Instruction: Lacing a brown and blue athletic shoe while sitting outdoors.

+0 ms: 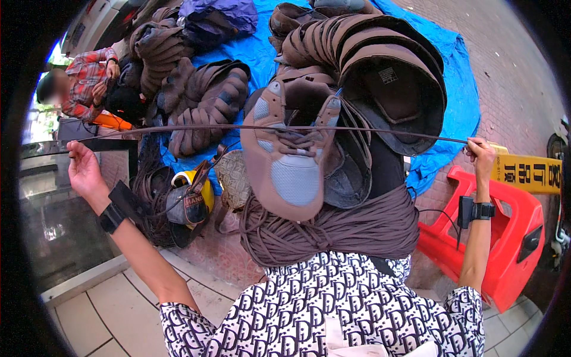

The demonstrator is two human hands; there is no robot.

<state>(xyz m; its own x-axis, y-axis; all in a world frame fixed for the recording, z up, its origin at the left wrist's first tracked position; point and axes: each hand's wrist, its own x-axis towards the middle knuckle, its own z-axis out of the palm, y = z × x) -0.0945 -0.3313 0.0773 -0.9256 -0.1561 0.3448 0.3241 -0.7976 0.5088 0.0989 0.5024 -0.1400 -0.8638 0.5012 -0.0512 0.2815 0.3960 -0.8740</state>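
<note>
One brown lace (380, 130) stretches across the shoe upper (294, 184) in front of us; our left hand (89, 171) and right hand (482, 157) pinch its ends. Lower rows appear threaded; we judge the top eyelets (275, 88) unlaced.

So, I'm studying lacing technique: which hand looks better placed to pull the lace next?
Probably the right hand: it pinches the stretched lace, right of the shoe, while the left hand shows no clear grip on it.
</note>
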